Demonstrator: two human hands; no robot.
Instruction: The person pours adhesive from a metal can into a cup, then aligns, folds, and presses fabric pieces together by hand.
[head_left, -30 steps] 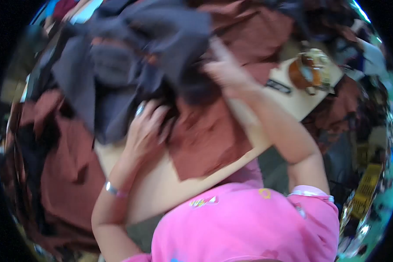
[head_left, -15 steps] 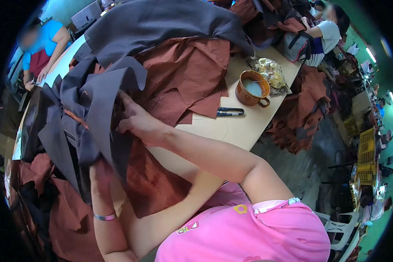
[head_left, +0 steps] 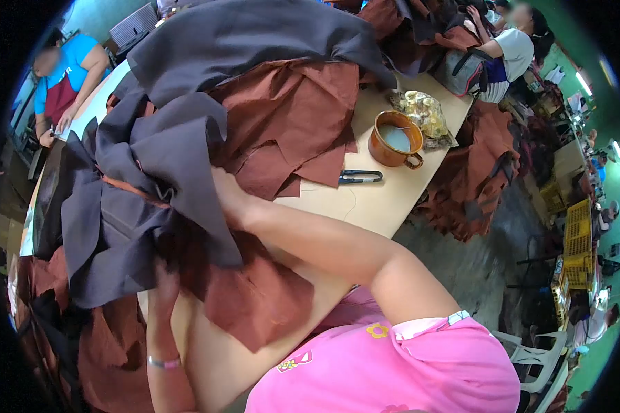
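A bunched dark grey cloth [head_left: 179,151] with a reddish-brown strip across its folds stands raised in front of me. My right hand [head_left: 229,196] reaches in behind its right flap; the fingers are hidden there. Below the same bundle, my left hand [head_left: 164,283] points upward, with a bracelet at the wrist. Its fingers are blurred and partly covered by the cloth's lower edge, so its grip does not show. A reddish-brown cloth piece [head_left: 262,303] hangs from under the bundle, between my forearms and over the table [head_left: 375,213].
More brown cloth [head_left: 293,110] and a large dark sheet [head_left: 255,41] lie behind the bundle. Black thread snips [head_left: 360,177], a brown mug [head_left: 377,148] and a crumpled plastic bag [head_left: 427,117] sit to the right. Co-workers are at the far left and upper right.
The dark bundle has turned and spread, its right flap swinging right over my right hand's fingers. My left hand has moved slightly down and right; the brown piece has shifted right.
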